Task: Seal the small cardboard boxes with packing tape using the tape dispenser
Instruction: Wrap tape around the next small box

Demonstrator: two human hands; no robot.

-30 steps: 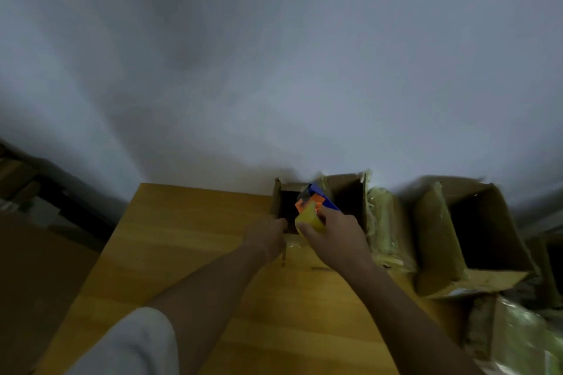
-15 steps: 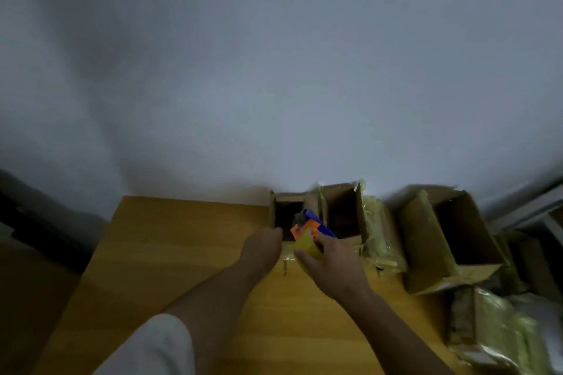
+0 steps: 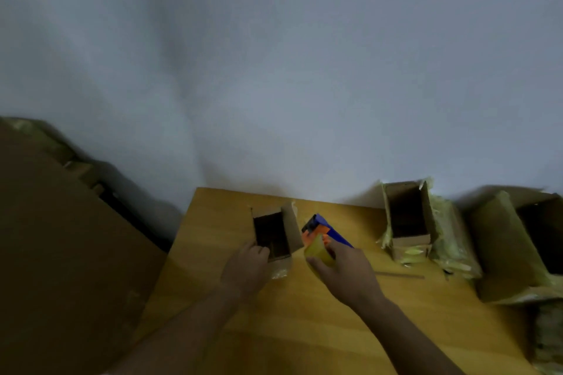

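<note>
A small open cardboard box [image 3: 289, 230] stands on the wooden table [image 3: 304, 329], its dark inside facing up. My left hand [image 3: 245, 268] grips its near left edge, fingers curled over the rim. Just to the right, my right hand [image 3: 344, 272] holds the tape dispenser [image 3: 323, 231], a blue and orange tool with a yellowish tape roll, its head pointing away beside the box. A second small open box [image 3: 405, 248] with tape scraps on its flaps stands further right near the wall.
A larger open cardboard box [image 3: 502, 246] sits at the right edge, with plastic-wrapped bundles [image 3: 451, 237] between it and the second box. A big flat brown cardboard sheet [image 3: 61, 253] fills the left. A thin stick [image 3: 399, 275] lies on the table. White wall behind.
The box in my left hand has come away from the second box and moved left across the table. My right hand with the dispenser followed it. The view swung left.
</note>
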